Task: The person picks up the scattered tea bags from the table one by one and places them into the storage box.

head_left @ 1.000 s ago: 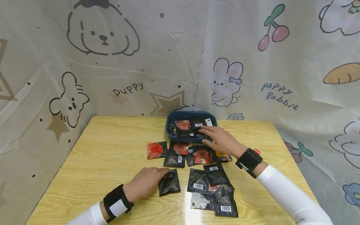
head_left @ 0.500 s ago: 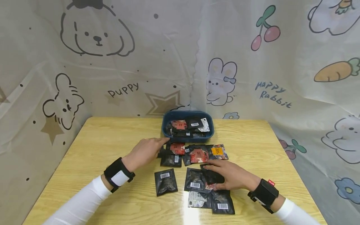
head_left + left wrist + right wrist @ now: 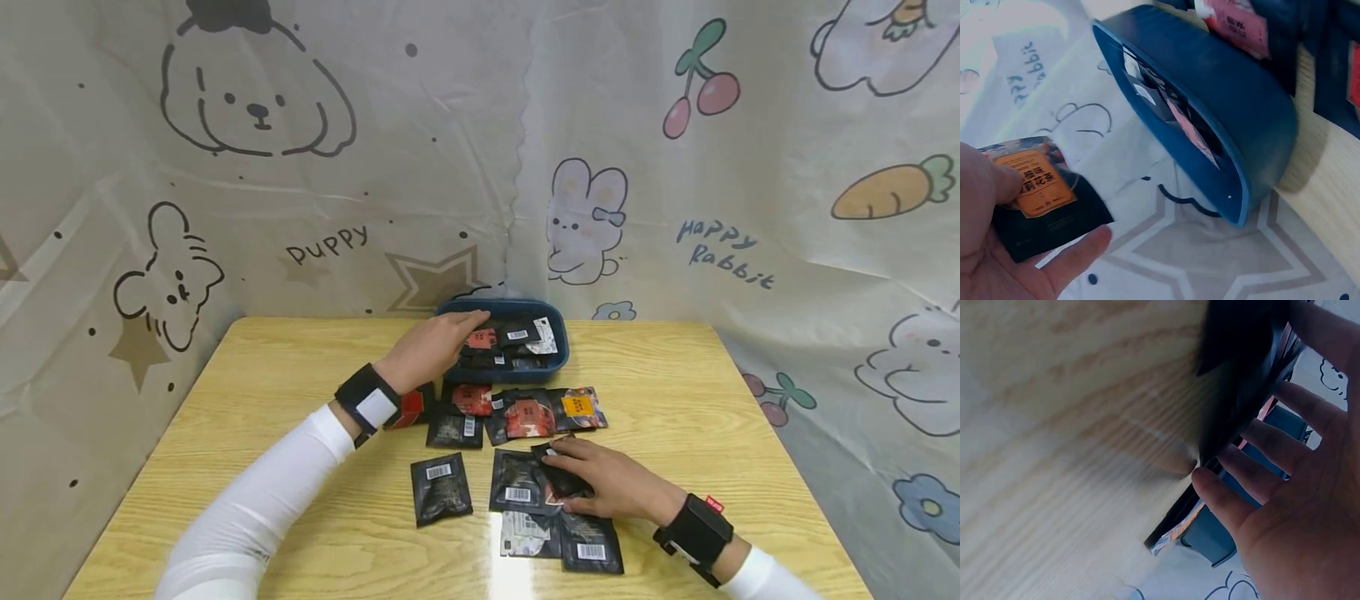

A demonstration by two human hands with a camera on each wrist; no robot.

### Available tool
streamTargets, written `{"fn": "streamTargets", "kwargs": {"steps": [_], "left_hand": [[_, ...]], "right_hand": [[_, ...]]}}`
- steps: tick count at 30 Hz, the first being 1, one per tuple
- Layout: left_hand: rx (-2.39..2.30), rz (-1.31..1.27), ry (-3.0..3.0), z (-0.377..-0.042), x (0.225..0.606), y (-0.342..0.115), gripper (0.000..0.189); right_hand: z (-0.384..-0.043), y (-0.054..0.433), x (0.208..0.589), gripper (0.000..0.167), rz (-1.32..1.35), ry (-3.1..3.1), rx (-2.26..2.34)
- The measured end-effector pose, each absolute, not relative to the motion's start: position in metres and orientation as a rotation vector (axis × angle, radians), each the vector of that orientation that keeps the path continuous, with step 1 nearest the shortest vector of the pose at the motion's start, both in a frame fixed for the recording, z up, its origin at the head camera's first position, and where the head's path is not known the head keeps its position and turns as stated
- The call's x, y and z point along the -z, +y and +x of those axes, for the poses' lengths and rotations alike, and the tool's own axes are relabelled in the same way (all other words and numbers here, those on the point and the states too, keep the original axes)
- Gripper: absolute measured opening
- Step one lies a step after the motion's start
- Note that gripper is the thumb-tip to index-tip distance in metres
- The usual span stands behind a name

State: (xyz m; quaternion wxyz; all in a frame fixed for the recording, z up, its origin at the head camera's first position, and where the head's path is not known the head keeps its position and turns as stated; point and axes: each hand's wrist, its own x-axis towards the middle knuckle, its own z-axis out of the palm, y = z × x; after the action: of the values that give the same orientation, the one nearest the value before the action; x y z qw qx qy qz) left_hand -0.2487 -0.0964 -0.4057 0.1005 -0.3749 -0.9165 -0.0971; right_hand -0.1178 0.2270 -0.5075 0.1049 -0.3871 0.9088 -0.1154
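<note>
In the left wrist view my left hand holds a dark tea packet with an orange label, thumb pressed on its face. The head view has that hand over the left rim of a blue bin, hiding the packet. My right hand has its thumb and fingers about a black packet on top of the near pile. In the right wrist view the right hand has its fingers spread along dark packets.
Several packets, some red, one orange-labelled, lie in a row before the bin. One black packet lies alone at near left. Beneath the right hand are more packets. A printed cloth hangs behind the table.
My left hand has moved from the lone packet at near left up to the bin. The right hand came back from the bin to the near pile and took hold of a black packet.
</note>
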Motion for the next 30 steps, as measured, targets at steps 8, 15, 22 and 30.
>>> {"fn": "streamTargets", "kwargs": {"steps": [8, 15, 22, 30], "left_hand": [[0.38, -1.098, -2.76, -0.279, 0.43, -0.084, 0.053], [0.293, -1.013, -2.992, -0.292, 0.447, -0.075, 0.053], [0.223, -0.974, -3.115, -0.287, 0.457, -0.078, 0.067], [0.241, -1.15, -2.943, -0.242, 0.447, -0.094, 0.074]], "right_hand": [[-0.117, 0.226, 0.509, 0.056, -1.166, 2.672, 0.322], [-0.118, 0.227, 0.512, 0.047, -1.204, 2.699, 0.338], [-0.118, 0.227, 0.516, 0.044, -1.294, 2.732, 0.376], [-0.123, 0.23, 0.512, 0.039, -1.363, 2.79, 0.437]]}}
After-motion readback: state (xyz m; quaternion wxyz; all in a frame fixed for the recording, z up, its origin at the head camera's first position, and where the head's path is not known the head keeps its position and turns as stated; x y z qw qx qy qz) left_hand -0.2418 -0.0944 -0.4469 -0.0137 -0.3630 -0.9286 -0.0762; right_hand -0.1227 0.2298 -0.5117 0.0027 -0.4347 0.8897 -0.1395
